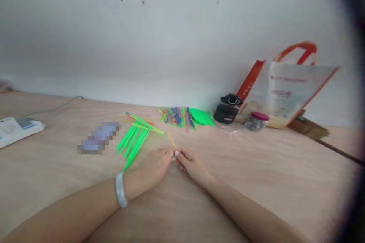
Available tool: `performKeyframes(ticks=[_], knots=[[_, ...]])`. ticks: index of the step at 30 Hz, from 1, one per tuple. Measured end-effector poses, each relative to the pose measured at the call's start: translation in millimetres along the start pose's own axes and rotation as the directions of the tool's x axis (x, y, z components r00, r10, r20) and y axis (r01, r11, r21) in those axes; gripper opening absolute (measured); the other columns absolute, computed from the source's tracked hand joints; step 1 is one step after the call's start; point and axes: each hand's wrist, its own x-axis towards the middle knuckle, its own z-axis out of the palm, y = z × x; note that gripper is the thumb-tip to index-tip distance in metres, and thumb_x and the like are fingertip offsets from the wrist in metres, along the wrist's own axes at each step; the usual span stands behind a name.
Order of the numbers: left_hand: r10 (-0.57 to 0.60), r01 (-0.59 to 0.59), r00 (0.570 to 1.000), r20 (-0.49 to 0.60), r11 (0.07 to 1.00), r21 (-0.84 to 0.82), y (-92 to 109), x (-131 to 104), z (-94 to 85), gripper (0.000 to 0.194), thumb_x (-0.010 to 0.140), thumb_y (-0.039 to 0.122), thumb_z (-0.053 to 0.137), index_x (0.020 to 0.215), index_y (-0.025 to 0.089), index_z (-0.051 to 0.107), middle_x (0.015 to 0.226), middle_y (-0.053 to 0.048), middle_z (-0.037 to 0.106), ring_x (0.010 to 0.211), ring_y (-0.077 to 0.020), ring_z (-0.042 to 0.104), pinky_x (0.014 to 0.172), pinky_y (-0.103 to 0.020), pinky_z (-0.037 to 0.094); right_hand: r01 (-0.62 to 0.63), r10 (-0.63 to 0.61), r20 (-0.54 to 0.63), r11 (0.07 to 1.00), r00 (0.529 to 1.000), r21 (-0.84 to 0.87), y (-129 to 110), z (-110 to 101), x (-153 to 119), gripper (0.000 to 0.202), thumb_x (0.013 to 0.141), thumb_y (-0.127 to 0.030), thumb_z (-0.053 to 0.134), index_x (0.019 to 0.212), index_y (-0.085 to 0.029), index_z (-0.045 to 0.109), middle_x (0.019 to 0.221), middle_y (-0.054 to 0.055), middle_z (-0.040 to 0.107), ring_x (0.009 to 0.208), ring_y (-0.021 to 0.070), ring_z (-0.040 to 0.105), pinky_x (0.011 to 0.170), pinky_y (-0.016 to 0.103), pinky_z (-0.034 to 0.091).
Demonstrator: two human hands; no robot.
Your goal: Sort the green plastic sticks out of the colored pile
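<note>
Both my hands meet over the middle of the table. My right hand is closed with thumb and finger pinched on a thin yellow strip, which points up and away from the fingertips. Touching it from the left, my left hand has its fingers pressed together near the strip's lower end; what they hold is hidden. Left of the hands lie several bright green sticks side by side, with yellow sticks across their upper ends. Behind is a pile of multicoloured strips beside a green bundle.
A black-lidded jar and a small jar with a magenta lid stand right of the piles, before a white and orange bag. A blurred-out flat object and a white device lie at left.
</note>
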Motion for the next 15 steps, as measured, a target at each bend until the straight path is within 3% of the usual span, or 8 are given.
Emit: performKeyframes(ticks=[3,5,6,9,12,15], knots=[[-0.063,0.063,0.998,-0.006,0.996,-0.071,-4,1,1.1,0.031,0.096,0.024,0.028,0.094,0.015,0.057,0.092,-0.007,0.062,0.085,-0.0194,0.058,0.078,-0.033,0.047,-0.034,0.024,-0.167,0.998,0.986,-0.058,12,-21,13,0.034,0.084,-0.047,0.04,0.072,-0.018,0.053,0.056,-0.003,0.049,0.048,0.0111,0.045,0.047,0.023,0.035],[-0.089,0.087,0.996,-0.017,0.991,-0.099,-6,4,3.0,0.03,0.096,0.024,0.028,0.098,0.016,0.057,0.093,-0.007,0.061,0.085,-0.0187,0.057,0.078,-0.032,0.047,-0.048,-0.04,-0.315,0.962,0.948,-0.268,20,-41,23,0.033,0.085,-0.042,0.039,0.074,-0.016,0.057,0.063,0.001,0.055,0.059,0.0149,0.052,0.055,0.025,0.039],[-0.085,0.082,0.996,-0.021,0.991,-0.101,-6,6,4.6,0.029,0.095,0.022,0.029,0.102,0.016,0.057,0.095,-0.007,0.06,0.087,-0.0185,0.057,0.079,-0.032,0.047,-0.043,-0.096,-0.329,0.92,0.939,-0.39,23,-51,27,0.031,0.086,-0.037,0.039,0.079,-0.015,0.061,0.072,0.004,0.06,0.07,0.0173,0.055,0.064,0.026,0.041],[-0.034,0.034,0.999,-0.002,0.996,-0.082,-8,10,10.3,0.029,0.09,0.015,0.035,0.113,0.016,0.054,0.101,-0.008,0.057,0.093,-0.0196,0.054,0.084,-0.033,0.045,-0.113,-0.146,-0.325,0.743,0.934,-0.659,31,-72,32,0.029,0.087,-0.023,0.039,0.096,-0.014,0.065,0.093,0.01,0.061,0.088,0.019,0.056,0.079,0.028,0.04],[-0.037,0.038,0.999,0.015,0.997,-0.062,-11,8,14.9,0.031,0.086,0.012,0.04,0.114,0.017,0.054,0.104,-0.008,0.055,0.1,-0.0216,0.05,0.089,-0.036,0.042,-0.138,-0.153,-0.26,0.544,0.953,-0.827,37,-78,30,0.029,0.087,-0.021,0.04,0.099,-0.015,0.066,0.095,0.011,0.06,0.092,0.0194,0.054,0.083,0.027,0.038],[-0.054,0.056,0.998,0.029,0.995,-0.078,-16,4,19.1,0.033,0.087,0.011,0.038,0.115,0.02,0.055,0.102,-0.007,0.054,0.099,-0.0196,0.05,0.089,-0.034,0.042,-0.13,-0.148,-0.212,0.429,0.966,-0.894,42,-77,27,0.03,0.089,-0.021,0.04,0.095,-0.016,0.069,0.094,0.011,0.06,0.092,0.0198,0.053,0.083,0.027,0.037]])
